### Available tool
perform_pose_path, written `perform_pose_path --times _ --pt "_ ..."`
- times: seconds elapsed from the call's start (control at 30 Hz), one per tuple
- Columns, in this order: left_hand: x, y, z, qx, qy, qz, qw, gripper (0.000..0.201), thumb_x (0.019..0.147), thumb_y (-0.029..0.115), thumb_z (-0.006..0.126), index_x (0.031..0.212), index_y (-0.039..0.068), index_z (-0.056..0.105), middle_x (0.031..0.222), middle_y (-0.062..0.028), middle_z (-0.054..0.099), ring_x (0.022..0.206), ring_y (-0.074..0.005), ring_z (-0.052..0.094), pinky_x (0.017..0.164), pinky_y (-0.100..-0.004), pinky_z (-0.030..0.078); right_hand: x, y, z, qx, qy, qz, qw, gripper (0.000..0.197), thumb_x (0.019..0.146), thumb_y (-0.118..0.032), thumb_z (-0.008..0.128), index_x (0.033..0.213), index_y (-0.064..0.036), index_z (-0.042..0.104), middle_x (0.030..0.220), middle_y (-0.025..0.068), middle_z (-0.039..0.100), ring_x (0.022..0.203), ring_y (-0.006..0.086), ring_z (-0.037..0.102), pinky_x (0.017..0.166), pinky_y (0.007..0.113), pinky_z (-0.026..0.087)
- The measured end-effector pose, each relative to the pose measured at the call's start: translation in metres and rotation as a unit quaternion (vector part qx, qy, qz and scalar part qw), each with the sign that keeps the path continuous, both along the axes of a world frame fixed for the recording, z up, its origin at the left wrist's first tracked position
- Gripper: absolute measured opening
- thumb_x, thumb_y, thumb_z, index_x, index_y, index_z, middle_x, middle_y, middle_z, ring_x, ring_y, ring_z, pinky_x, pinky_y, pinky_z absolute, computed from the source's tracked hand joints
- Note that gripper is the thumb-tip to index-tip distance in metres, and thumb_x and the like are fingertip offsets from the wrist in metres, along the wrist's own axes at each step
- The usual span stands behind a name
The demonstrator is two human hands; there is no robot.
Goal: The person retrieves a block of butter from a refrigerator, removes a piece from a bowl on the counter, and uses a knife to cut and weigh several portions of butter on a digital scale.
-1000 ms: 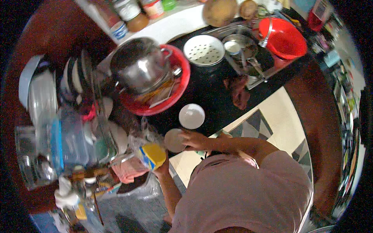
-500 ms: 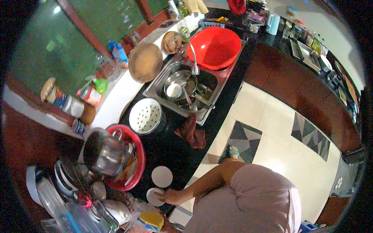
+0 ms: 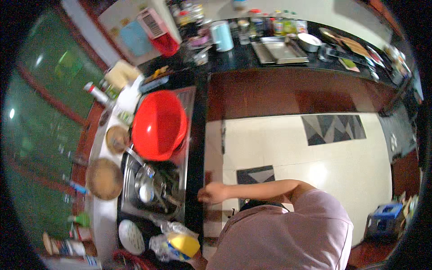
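Note:
At the bottom of the view my left hand [image 3: 199, 260], mostly hidden, grips a crinkled clear plastic bag [image 3: 164, 243] with a yellow and blue pack [image 3: 183, 245] in it. My right hand [image 3: 213, 192] hovers by the counter's front edge beside the sink, its fingers curled and slightly blurred, and nothing shows in it. The steel sink [image 3: 128, 191] holds a pan and a white bowl [image 3: 146, 192] under the faucet [image 3: 148, 170]. Close to the bag lies a white colander [image 3: 131, 236] with holes.
A large red basin [image 3: 157, 126] rests on the sink's drainboard. Along the sill stand a round wooden board [image 3: 105, 179] and bottles. Across the floor, the far counter bears a blue jug [image 3: 222, 36], metal trays [image 3: 283, 50] and a white bowl [image 3: 309, 42]. A blue crate [image 3: 384, 218] sits at right.
The view has swung toward the sink and far counter. My right hand has left the white disc it was touching on the counter. The bag has come along with my left hand.

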State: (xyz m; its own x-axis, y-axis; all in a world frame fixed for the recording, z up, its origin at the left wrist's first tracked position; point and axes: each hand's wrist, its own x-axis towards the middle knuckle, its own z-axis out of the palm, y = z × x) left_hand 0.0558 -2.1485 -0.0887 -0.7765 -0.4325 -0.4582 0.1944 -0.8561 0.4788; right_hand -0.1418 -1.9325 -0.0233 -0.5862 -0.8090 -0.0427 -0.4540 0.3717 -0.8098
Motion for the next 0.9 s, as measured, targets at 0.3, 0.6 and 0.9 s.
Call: perform_pose_path --times 0.3,0.6,0.9 --pt "-0.205 0.100 0.020 0.025 0.044 -0.271 0.961 0.066 0.090 0.057 0.046 0.140 0.014 0.042 0.141 -0.0092 0.047 0.128 -0.0298 0.045 0.107 -0.0510 0.034 -0.030 0.286 -0.010 0.060 -0.035 -0.571 0.818 0.028 0.092 -0.029 0.060 0.105 -0.0056 0.068 0.095 0.0138 0.071 0.084 0.0278 0.069 0.073 0.037 0.054" --pt "-0.346 0.187 0.025 0.105 0.196 -0.457 0.861 0.068 0.089 0.059 0.046 0.140 0.014 0.041 0.140 -0.0096 0.048 0.126 -0.0300 0.046 0.106 -0.0502 0.034 -0.047 0.326 -0.046 0.163 -0.064 -0.603 0.778 0.032 0.090 -0.036 0.058 0.100 -0.0085 0.070 0.091 0.0125 0.071 0.077 0.0298 0.068 0.072 0.041 0.054" --pt "-0.527 0.214 0.017 0.142 0.138 -0.426 0.883 0.061 0.086 0.059 0.051 0.128 0.014 0.054 0.120 -0.0107 0.062 0.108 -0.0307 0.059 0.097 -0.0499 0.044 -0.332 0.281 -0.015 0.117 0.080 -0.414 0.899 0.024 0.090 -0.027 0.059 0.100 -0.0084 0.069 0.091 0.0126 0.070 0.079 0.0286 0.068 0.071 0.039 0.054"
